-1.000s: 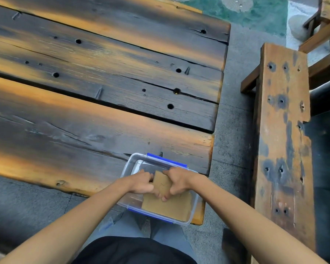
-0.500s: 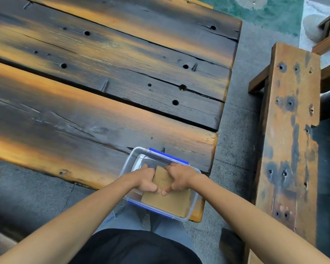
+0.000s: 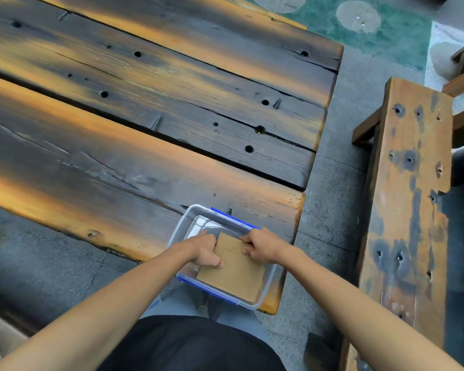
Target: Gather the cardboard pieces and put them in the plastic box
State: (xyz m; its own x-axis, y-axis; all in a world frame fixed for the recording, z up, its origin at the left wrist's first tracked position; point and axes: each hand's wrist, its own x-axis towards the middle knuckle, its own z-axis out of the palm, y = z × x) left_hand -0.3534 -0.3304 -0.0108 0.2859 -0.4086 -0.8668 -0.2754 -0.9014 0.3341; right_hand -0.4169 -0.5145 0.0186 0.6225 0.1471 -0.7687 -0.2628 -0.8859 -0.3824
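Note:
A clear plastic box (image 3: 184,226) with blue clips sits at the near right corner of the wooden table. Brown cardboard pieces (image 3: 235,274) lie flat inside it, filling its near right part. My left hand (image 3: 205,251) rests on the cardboard's left edge with its fingers curled over it. My right hand (image 3: 260,245) presses the far right edge of the cardboard, fingers bent. Both hands are inside the box rim. I cannot tell how many pieces are stacked.
The table (image 3: 145,145) is made of dark, scorched planks with holes and gaps. A wooden bench (image 3: 410,199) runs along the right, across a strip of grey paving (image 3: 332,210). Green ground with round stones lies at the far right.
The cardboard has sunk lower and flatter into the box under both hands. My head has tilted, so the table and box sit slightly differently in view.

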